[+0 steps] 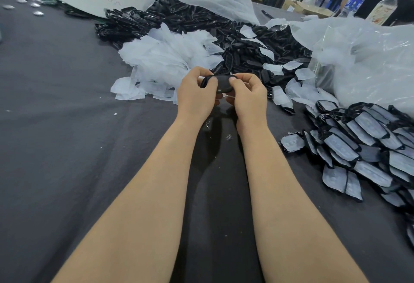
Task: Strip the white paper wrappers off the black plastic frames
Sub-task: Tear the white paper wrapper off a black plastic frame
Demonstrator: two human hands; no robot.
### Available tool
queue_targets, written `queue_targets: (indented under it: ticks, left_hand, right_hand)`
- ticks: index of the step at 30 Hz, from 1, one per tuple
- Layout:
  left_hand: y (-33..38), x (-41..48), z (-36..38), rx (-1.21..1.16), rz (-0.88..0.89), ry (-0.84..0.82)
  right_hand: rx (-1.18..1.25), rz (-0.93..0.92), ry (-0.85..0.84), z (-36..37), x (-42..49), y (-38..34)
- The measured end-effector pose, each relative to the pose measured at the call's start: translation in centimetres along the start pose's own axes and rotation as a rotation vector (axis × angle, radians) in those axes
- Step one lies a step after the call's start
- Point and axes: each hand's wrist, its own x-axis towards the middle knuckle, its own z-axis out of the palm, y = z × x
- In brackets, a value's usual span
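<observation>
**Two hands pinch one black frame (218, 83)**

Both the left hand (195, 94) and right hand (248, 96) curl their fingers round the frame's ends, above the dark tablecloth (67, 126). Just beyond lie loose white wrappers (165, 58) and a heap of bare frames (235, 43). Wrapped frames (369, 148) stack at right, beside a clear plastic bag (369, 58) with whitish contents. Bare cloth stretches leftward.

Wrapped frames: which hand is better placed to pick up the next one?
Right, probably. The wrapped frames lie stacked at the right, nearer the right hand; the left hand would have to cross over. Both now grip one frame.
</observation>
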Motion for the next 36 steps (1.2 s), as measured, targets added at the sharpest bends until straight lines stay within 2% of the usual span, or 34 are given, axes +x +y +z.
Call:
queue_targets:
  ticks: [5,9,11,20,28,36]
  left_hand:
    - [-0.03,0.18,0.02,-0.039,-0.030,0.004]
    - [-0.11,0.39,0.02,-0.069,-0.040,0.038]
    - [-0.20,0.41,0.06,-0.068,-0.036,0.040]
    - [-0.21,0.23,0.02,0.111,0.031,0.026]
    - [-0.17,0.19,-0.17,0.085,-0.029,-0.005]
    - [-0.03,0.02,-0.15,0.096,0.001,-0.069]
  right_hand:
    - [0.004,-0.004,0.001,-0.06,0.12,0.13]
    - [-0.219,-0.097,-0.046,0.05,0.00,0.32]
    - [-0.255,-0.120,-0.028,0.07,-0.14,0.31]
    - [-0.244,-0.086,-0.028,-0.20,0.05,0.44]
    - [-0.277,-0.113,-0.055,-0.28,0.06,0.46]
    - [-0.229,-0.093,0.004,-0.48,0.11,0.55]
